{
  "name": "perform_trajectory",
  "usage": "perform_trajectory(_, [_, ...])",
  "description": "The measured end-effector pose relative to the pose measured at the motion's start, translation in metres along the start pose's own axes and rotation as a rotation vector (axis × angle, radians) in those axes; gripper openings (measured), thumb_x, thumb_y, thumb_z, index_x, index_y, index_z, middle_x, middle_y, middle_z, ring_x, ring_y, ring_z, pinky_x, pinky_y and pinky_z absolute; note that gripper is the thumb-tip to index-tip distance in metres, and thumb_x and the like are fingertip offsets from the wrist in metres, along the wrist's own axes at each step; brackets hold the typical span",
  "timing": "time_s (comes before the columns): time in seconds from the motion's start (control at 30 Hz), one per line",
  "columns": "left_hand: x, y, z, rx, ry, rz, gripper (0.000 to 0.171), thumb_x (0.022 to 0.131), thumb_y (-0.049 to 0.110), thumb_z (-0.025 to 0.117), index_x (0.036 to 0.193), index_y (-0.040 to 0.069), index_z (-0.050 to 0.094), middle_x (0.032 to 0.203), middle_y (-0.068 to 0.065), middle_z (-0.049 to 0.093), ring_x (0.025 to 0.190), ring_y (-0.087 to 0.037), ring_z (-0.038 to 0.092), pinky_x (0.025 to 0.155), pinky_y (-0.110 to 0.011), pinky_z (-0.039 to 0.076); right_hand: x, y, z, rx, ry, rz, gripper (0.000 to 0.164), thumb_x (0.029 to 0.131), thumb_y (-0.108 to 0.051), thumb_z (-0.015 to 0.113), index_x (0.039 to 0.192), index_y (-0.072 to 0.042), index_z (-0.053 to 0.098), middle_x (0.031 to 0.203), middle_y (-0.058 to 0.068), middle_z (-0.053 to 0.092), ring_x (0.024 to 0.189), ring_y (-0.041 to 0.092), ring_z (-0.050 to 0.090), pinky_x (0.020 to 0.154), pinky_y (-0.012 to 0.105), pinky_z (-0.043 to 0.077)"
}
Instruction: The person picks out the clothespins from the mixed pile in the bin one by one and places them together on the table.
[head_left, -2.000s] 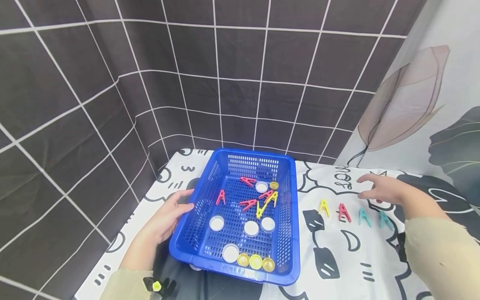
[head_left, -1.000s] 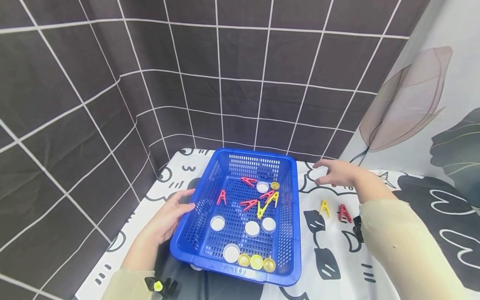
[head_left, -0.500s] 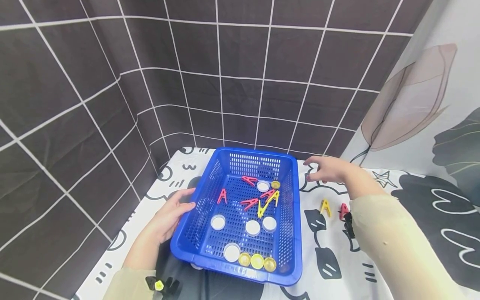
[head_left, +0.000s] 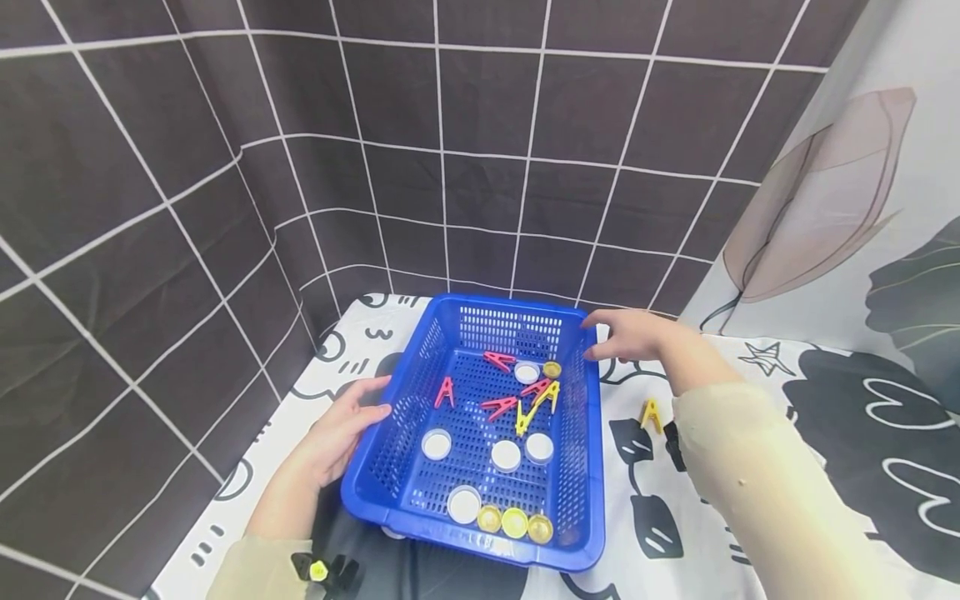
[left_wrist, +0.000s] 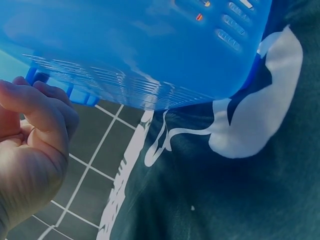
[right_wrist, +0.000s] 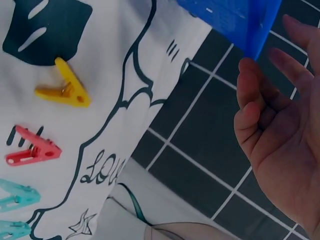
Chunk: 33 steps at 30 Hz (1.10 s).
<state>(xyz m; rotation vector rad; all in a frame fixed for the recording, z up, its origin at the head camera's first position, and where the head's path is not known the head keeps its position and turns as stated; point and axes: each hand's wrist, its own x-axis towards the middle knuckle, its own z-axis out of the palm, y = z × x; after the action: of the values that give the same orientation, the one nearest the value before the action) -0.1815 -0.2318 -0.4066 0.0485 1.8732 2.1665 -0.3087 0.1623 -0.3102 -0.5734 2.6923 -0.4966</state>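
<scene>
A blue plastic basket (head_left: pixel 442 537) stands in front of me. Inside it lie several red clothespins (head_left: pixel 445 392), two yellow clothespins (head_left: pixel 521 419), several white caps (head_left: pixel 506 456) and several yellow caps (head_left: pixel 514 522). My left hand (head_left: pixel 341 437) holds the basket's left rim, thumb on top; the left wrist view shows its curled fingers (left_wrist: pixel 42 107) by the rim. My right hand (head_left: pixel 633 335) is at the far right corner of the basket, thumb and index finger apart at the rim, nothing between them. In the right wrist view its fingers are partly bent beside the blue corner.
Right of the basket, a yellow clothespin (right_wrist: pixel 67 87), a red clothespin (right_wrist: pixel 35 147) and two teal clothespins (right_wrist: pixel 17 195) lie in a row on the patterned cloth (head_left: pixel 712 517). A dark grid-patterned curtain (head_left: pixel 480 192) hangs behind and to the left.
My right hand has moved left from above the row of clothespins to the basket's far right corner. My left hand and the basket have stayed in place.
</scene>
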Motion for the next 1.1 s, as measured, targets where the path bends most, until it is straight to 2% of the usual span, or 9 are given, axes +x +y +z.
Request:
perform_trajectory(0.17, [0.0, -0.001, 0.0, -0.004, 0.013, -0.009, 0.057, 0.093, 0.012, 0.055, 0.142, 0.01, 0.025, 0.11, -0.021, 0.061, 0.089, -0.031, 0.065, 0.076, -0.046, 0.054, 0.004, -0.005, 0.004, -0.008, 0.002, -0.019, 0.061, 0.084, -0.033, 0.064, 0.134, -0.004, 0.045, 0.131, 0.026, 0.046, 0.093, 0.033, 0.061, 0.074, 0.042, 0.055])
perform_trajectory(0.3, [0.0, -0.001, 0.0, -0.018, -0.003, -0.002, 0.059, 0.093, 0.011, 0.054, 0.143, 0.009, 0.023, 0.109, -0.021, 0.061, 0.089, -0.03, 0.065, 0.075, -0.046, 0.054, 0.007, -0.006, 0.005, -0.008, 0.0, -0.039, 0.061, 0.084, -0.033, 0.064, 0.134, -0.003, 0.045, 0.132, 0.027, 0.045, 0.1, 0.036, 0.059, 0.075, 0.043, 0.055])
perform_trajectory(0.87, [0.0, 0.001, 0.0, -0.025, -0.005, -0.002, 0.06, 0.093, 0.011, 0.054, 0.144, 0.008, 0.022, 0.11, -0.022, 0.061, 0.089, -0.03, 0.066, 0.074, -0.045, 0.055, 0.011, -0.019, 0.001, -0.006, 0.006, -0.034, 0.059, 0.083, -0.029, 0.065, 0.133, -0.003, 0.047, 0.127, 0.025, 0.051, 0.098, 0.035, 0.059, 0.077, 0.043, 0.054])
perform_trajectory(1.0, [0.0, 0.001, 0.001, -0.021, 0.0, -0.008, 0.059, 0.093, 0.012, 0.055, 0.143, 0.01, 0.024, 0.11, -0.021, 0.061, 0.089, -0.03, 0.066, 0.075, -0.045, 0.054, 0.014, -0.024, 0.002, -0.009, -0.017, -0.039, 0.06, 0.083, -0.03, 0.065, 0.134, -0.003, 0.045, 0.127, 0.025, 0.051, 0.097, 0.035, 0.06, 0.079, 0.045, 0.053])
perform_trajectory(1.1, [-0.001, 0.001, 0.001, -0.018, 0.0, -0.01, 0.058, 0.093, 0.013, 0.055, 0.143, 0.01, 0.024, 0.111, -0.021, 0.061, 0.089, -0.03, 0.065, 0.075, -0.046, 0.054, 0.017, -0.029, 0.005, -0.02, -0.016, -0.035, 0.062, 0.083, -0.03, 0.065, 0.135, -0.005, 0.045, 0.128, 0.025, 0.05, 0.102, 0.037, 0.059, 0.084, 0.049, 0.051])
